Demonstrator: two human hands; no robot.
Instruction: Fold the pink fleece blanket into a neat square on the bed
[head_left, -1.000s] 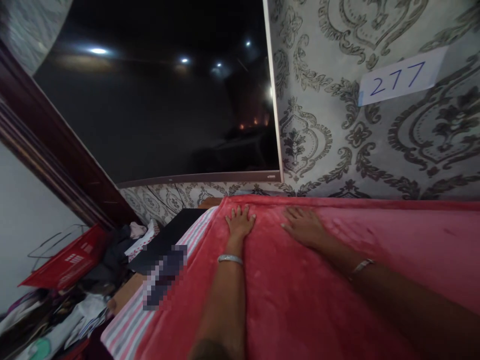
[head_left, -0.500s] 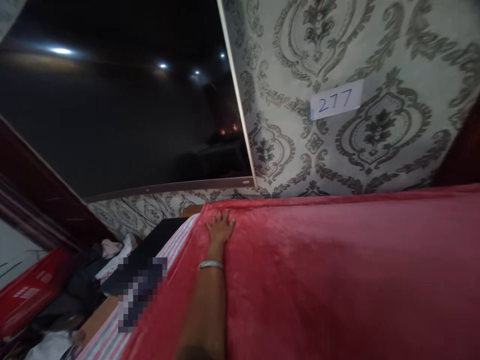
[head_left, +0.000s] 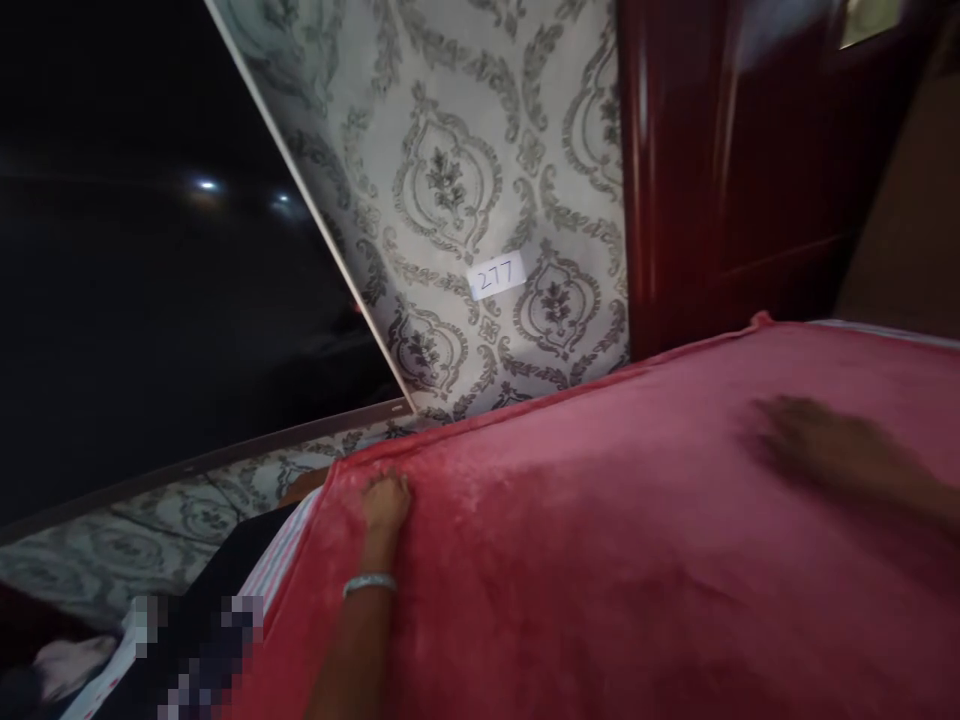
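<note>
"Red plush blanket [head_left: 600, 560]: where does it lie?"

"Spread out, centred near 5 o'clock; a television [head_left: 150, 300] occupies 10, and striped fabric [head_left: 281, 555] borders the blanket at 8."

"And the hands?"

"Right hand [head_left: 814, 440], 3 o'clock: over the blanket, blurred; finger spread and contact cannot be told. Left hand [head_left: 386, 497], between 7 and 8: on the blanket near its corner, fingers apparently bent; a pinch cannot be confirmed."

"Possible faults?"

"Creasing, should the right drag the pile; a displaced corner, should the left pull inward."

Left hand [head_left: 386, 500] forward, fingers [head_left: 380, 482] seemingly curled; right hand [head_left: 814, 435] (blurred) well apart, out to the right.
</note>
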